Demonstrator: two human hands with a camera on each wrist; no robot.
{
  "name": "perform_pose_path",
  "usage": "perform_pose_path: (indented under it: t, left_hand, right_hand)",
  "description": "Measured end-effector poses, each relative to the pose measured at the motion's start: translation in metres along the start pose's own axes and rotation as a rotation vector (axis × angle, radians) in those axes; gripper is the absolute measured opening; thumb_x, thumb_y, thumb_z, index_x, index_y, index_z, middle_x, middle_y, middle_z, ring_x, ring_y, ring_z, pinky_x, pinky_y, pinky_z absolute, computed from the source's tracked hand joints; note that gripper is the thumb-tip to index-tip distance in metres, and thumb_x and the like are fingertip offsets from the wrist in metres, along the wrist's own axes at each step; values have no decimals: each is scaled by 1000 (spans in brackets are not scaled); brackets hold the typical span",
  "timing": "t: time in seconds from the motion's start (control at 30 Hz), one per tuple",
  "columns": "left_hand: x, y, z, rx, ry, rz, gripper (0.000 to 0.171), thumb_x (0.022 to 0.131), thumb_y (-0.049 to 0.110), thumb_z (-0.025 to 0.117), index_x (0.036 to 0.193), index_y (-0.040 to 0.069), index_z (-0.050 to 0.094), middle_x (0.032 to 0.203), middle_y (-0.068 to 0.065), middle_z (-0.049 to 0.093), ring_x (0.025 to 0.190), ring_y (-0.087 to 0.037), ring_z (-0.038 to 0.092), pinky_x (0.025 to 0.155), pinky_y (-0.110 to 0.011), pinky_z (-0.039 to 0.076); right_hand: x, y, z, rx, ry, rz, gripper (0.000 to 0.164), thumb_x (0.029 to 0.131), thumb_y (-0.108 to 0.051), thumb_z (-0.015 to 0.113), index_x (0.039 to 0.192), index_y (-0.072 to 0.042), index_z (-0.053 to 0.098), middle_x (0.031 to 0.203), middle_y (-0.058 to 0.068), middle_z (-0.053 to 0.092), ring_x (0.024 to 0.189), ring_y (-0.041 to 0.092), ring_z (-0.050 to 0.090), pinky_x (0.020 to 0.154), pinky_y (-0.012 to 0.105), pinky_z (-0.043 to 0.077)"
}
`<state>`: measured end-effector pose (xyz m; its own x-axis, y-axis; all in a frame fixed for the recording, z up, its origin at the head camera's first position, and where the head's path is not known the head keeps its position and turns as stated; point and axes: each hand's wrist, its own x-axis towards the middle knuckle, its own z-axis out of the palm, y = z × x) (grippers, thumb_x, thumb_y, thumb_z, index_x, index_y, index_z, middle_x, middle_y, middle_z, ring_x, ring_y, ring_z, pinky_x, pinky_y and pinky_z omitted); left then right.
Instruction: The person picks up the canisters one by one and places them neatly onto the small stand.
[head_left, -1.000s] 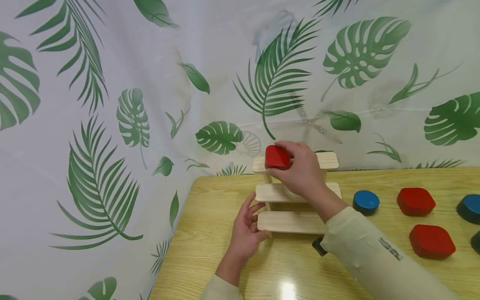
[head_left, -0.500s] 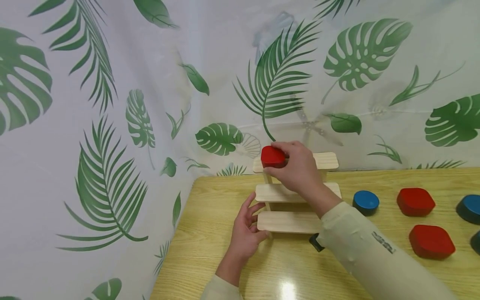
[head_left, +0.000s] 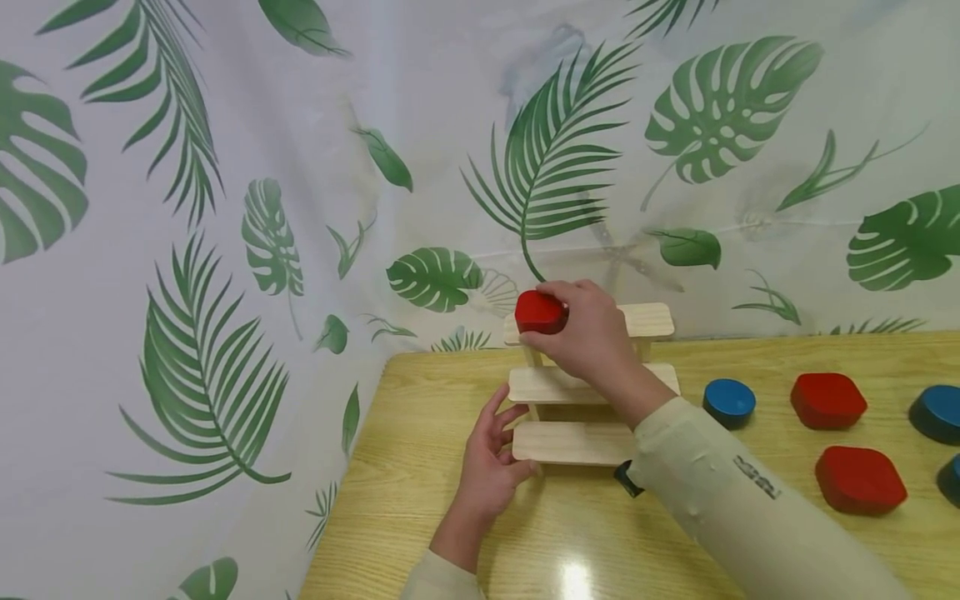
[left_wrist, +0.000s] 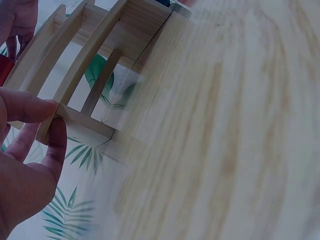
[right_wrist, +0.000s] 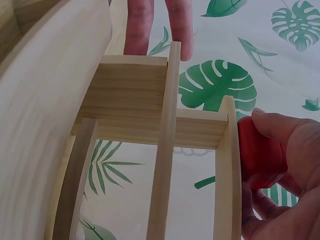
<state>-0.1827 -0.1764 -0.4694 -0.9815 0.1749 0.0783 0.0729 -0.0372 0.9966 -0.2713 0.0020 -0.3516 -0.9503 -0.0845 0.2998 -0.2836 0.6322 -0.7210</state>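
Observation:
A small three-tier wooden step rack (head_left: pixel 573 442) stands on the table near the back wall. My right hand (head_left: pixel 588 335) grips a red block (head_left: pixel 538 313) with rounded corners between thumb and fingers, at the left end of the top tier. In the right wrist view, the red block (right_wrist: pixel 261 155) sits right against the top slat. My left hand (head_left: pixel 486 468) pinches the left end of the bottom slat; in the left wrist view, the thumb and fingers (left_wrist: pixel 56 150) lie on both faces of that slat (left_wrist: pixel 82 62).
Right of the rack, a blue round block (head_left: pixel 729 403) lies on the table (head_left: pixel 420 433). Beyond it are two red blocks (head_left: pixel 828 401) and two more blue ones (head_left: pixel 937 414) at the right edge. A leaf-patterned sheet (head_left: pixel 450 167) covers the walls behind and left.
My right hand has slid the red block leftward along the top tier to its left end. The left hand keeps its grip on the bottom slat.

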Motion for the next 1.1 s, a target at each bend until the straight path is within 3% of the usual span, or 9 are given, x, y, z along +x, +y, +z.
perform_pose_path:
  t: [0.27, 0.43, 1.1]
  left_hand:
    - [-2, -3, 1, 5, 10, 1, 104, 74, -29, 63, 156, 27, 33, 142, -8, 52, 107, -32, 51, 71, -28, 53]
    - [-2, -5, 3, -1, 8, 13, 104, 73, -29, 63, 156, 27, 33, 142, -8, 52, 108, -32, 51, 72, -29, 54]
    - [-5, -10, 5, -7, 22, 27, 106, 72, -31, 62, 156, 26, 33, 142, -8, 52, 109, -34, 52, 74, -30, 54]
  right_hand:
    - [-4, 0, -1, 0, -7, 14, 74, 76, -27, 88, 140, -12, 56, 127, 16, 55, 112, 36, 52, 86, 50, 53]
    - [-7, 2, -4, -10, 3, 14, 81, 72, -27, 90, 143, -12, 52, 127, 18, 53, 104, 34, 53, 84, 49, 53]
    - [-25, 12, -24, -24, 50, -6, 80, 75, -35, 88, 142, -10, 53, 126, 16, 54, 104, 33, 57, 81, 47, 53]
